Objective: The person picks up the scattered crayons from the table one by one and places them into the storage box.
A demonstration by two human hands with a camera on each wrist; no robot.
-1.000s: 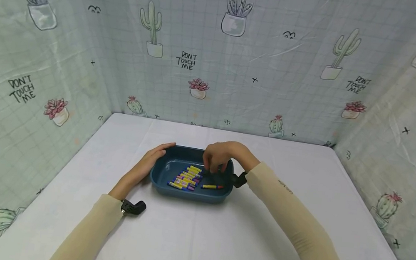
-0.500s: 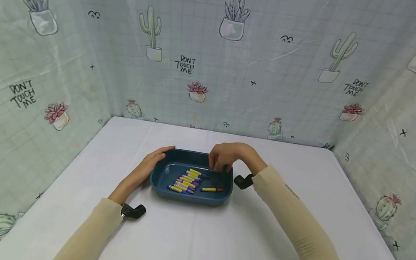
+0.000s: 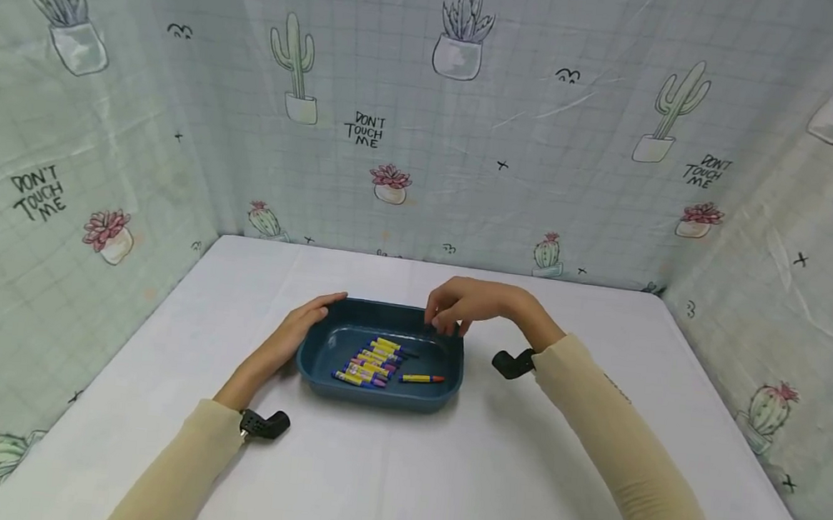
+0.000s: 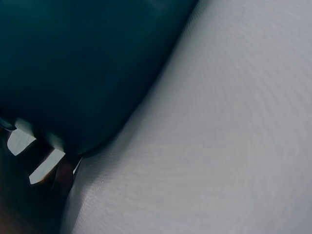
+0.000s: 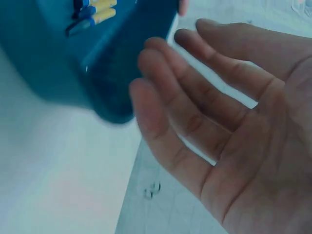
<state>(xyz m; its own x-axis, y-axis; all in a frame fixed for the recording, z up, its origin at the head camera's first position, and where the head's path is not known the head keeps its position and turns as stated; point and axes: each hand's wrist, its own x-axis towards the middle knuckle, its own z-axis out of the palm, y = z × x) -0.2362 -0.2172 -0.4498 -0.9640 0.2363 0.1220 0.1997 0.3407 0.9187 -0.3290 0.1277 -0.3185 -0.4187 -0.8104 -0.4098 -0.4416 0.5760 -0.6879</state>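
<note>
A dark blue tray (image 3: 377, 398) stands on the white table. Several crayons (image 3: 369, 364) in yellow and blue wrappers lie in a slanted row on its floor. Apart from them, toward the right, lies a red-tipped crayon (image 3: 420, 378). My left hand (image 3: 294, 332) rests along the tray's left end, its fingers straight against the outside wall and its thumb near the rim; the left wrist view shows those fingers dimly. Over the back right corner of the tray is my right hand (image 3: 469, 300), fingers loosely bent. In the right wrist view its palm and fingers (image 5: 195, 129) hold nothing.
The white table (image 3: 381, 474) stretches out on all sides of the tray. Cloth (image 3: 424, 185) printed with potted cacti hangs behind and at both sides. A small black camera (image 3: 266, 425) sits on the left wrist, another (image 3: 513, 364) on the right.
My right hand has risen from inside the tray and moved right to its back right corner, its fingers loosening. A dark-tipped crayon at the row's far end has come into view. The left hand stays.
</note>
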